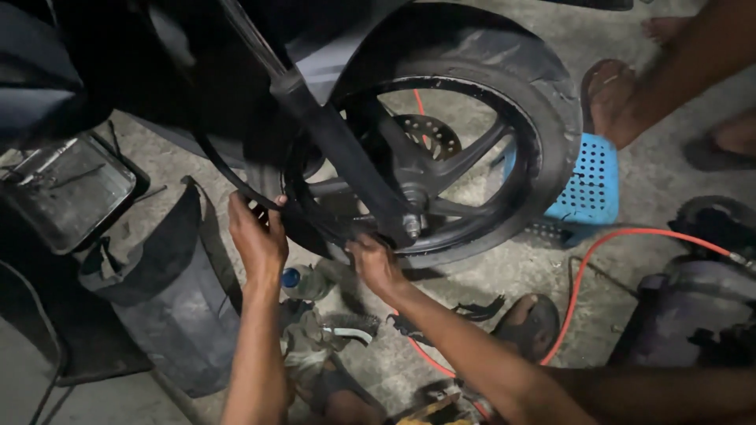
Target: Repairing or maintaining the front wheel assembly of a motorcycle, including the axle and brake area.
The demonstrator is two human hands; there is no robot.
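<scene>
In the head view, a motorcycle front wheel [441,157] is seen raised off the concrete floor [646,189], its black tyre [551,118] on the rim. The left hand [258,236] is closed on a black rubber strip, seemingly the inner tube [228,175], beside the wheel's lower left edge. The right hand [376,266] is pressed against the rim's underside near the axle nut [412,226]; its grip cannot be told. The tube work at the tyre is judged to be in hand; steady, even handling along the rim is called for next. An orange air hose [622,236] lies nearby.
</scene>
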